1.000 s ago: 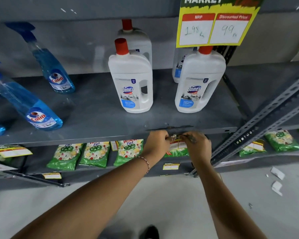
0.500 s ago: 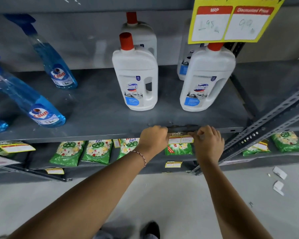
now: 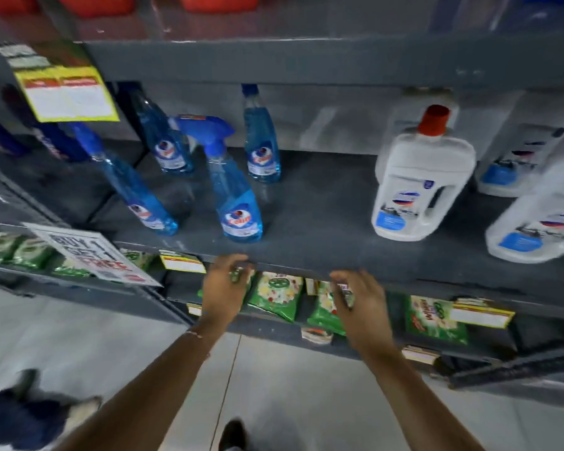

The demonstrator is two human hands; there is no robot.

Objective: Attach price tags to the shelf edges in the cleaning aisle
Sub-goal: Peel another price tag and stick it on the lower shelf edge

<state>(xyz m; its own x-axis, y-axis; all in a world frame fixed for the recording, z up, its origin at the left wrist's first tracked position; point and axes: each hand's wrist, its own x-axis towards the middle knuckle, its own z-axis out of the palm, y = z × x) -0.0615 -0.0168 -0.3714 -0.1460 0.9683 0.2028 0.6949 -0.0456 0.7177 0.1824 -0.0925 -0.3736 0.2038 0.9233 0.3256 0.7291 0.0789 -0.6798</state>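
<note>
My left hand [image 3: 223,292] is at the front edge of the grey shelf [image 3: 306,266], just below a blue spray bottle [image 3: 238,203]. Its fingers are curled on a small greenish tag, which is blurred. My right hand [image 3: 360,304] hovers a little lower and to the right, thumb and fingers pinching a small printed tag with red and white on it. A yellow price tag [image 3: 182,264] hangs on the shelf edge left of my left hand. Another yellow tag [image 3: 481,315] sits on the edge far right.
Several blue spray bottles [image 3: 134,193] and white jugs with red caps [image 3: 417,190] stand on the shelf. Green packets [image 3: 275,296] lie on the shelf below. A "buy 1 get 1" sign [image 3: 88,255] sticks out at left. Another person's legs [image 3: 17,421] are at bottom left.
The view has swung left along the shelf. Both hands have let go of the tag pressed on the edge below the white jugs and moved left, under the spray bottles.
</note>
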